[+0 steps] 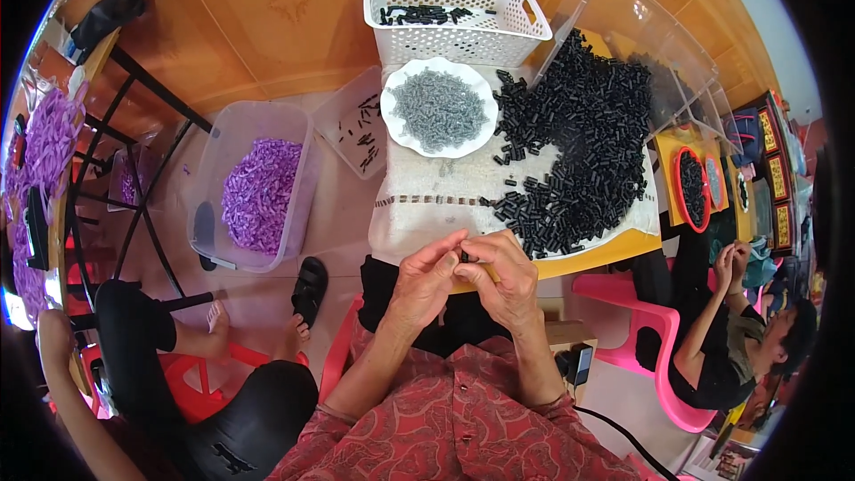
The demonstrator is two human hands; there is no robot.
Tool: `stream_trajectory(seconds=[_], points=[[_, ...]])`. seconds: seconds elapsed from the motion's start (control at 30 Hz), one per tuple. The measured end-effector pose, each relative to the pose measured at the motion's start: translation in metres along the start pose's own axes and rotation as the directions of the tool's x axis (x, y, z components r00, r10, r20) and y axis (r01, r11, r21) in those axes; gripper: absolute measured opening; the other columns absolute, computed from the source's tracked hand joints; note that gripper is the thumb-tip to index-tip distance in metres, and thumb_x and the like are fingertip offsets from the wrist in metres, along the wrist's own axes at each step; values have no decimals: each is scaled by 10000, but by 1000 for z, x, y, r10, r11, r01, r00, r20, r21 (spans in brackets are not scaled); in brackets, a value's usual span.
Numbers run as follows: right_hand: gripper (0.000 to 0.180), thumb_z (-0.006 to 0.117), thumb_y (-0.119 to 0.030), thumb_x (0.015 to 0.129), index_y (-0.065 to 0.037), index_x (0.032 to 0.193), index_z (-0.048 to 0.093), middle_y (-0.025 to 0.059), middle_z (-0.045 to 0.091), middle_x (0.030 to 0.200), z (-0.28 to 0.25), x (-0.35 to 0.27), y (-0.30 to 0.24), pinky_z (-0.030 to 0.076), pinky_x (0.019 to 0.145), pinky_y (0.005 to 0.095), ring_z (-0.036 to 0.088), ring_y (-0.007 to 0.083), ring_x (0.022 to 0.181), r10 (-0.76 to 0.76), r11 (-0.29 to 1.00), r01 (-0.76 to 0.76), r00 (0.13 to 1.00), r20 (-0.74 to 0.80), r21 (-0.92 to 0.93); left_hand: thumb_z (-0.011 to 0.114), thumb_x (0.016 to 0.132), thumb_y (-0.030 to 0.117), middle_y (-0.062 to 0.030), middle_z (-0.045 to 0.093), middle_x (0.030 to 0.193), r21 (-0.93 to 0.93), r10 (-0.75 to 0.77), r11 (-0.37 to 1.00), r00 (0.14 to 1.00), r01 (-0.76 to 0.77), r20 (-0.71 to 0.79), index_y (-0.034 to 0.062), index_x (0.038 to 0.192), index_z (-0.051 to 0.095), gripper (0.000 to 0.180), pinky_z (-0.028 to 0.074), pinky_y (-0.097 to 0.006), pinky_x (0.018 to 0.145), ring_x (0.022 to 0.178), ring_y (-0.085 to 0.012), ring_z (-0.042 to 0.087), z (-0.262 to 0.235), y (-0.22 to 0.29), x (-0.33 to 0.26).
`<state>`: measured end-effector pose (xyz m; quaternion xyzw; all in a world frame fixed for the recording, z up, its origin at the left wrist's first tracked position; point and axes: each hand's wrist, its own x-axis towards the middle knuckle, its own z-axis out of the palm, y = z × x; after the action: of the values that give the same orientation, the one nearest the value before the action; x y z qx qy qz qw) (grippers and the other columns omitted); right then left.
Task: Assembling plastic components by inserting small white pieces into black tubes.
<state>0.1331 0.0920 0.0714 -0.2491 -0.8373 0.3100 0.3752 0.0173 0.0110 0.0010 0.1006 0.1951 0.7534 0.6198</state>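
Shirt (pixel 459 419) below black piece (pixel 464 256), axis unclear

A yellow table (pixel 614 254) lies mostly under a white cloth (pixel 405 224) with a brown patterned stripe. Short black tubes (pixel 588 156) heap across the right side; a scalloped white plate (pixel 441 152) sits left of them, and a white perforated basket (pixel 463 46) stands at the far side.

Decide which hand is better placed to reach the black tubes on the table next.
Probably the right hand: the heap of black tubes lies nearer it; the left hand sits farther left.
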Motion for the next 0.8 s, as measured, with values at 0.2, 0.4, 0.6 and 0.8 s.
stream_trajectory(seconds=[0.2, 0.4, 0.6, 0.8], points=[[304, 780, 0, 739, 4, 1023, 672, 131, 691, 944, -2, -2, -3, 531, 710, 355, 648, 292, 823, 28, 999, -28, 999, -34, -17, 698, 899, 26, -115, 594, 1314, 224, 29, 973, 994, -53, 105, -4, 1397, 512, 533, 453, -299, 1035, 1201, -155, 552, -3, 1, -2], [281, 772, 22, 753, 2, 1014, 671, 139, 692, 919, 2, -3, -2, 529, 674, 329, 652, 258, 782, -47, 998, 44, 997, -68, -47, 724, 874, 21, -94, 648, 1226, 292, 48, 954, 997, -61, 54, 5, 1340, 576, 489, 496, -265, 965, 1107, -129, 602, -8, 0, -3], [241, 748, 28, 761, 8, 988, 670, 124, 695, 901, 6, -7, 2, 526, 682, 351, 651, 283, 781, -47, 996, 41, 996, -82, -77, 729, 876, 40, -92, 682, 1147, 327, 85, 942, 996, -68, -35, 4, 1277, 622, 417, 540, -268, 900, 1014, -132, 643, 0, -1, -4], [201, 742, 0, 779, 0, 964, 664, 117, 688, 870, 8, -12, 5, 520, 666, 348, 643, 280, 757, -30, 997, 22, 994, -105, -76, 719, 887, 43, -106, 675, 1169, 327, 61, 944, 997, -43, -46, -2, 1273, 622, 401, 546, -282, 901, 1028, -148, 645, -2, -3, -5]])
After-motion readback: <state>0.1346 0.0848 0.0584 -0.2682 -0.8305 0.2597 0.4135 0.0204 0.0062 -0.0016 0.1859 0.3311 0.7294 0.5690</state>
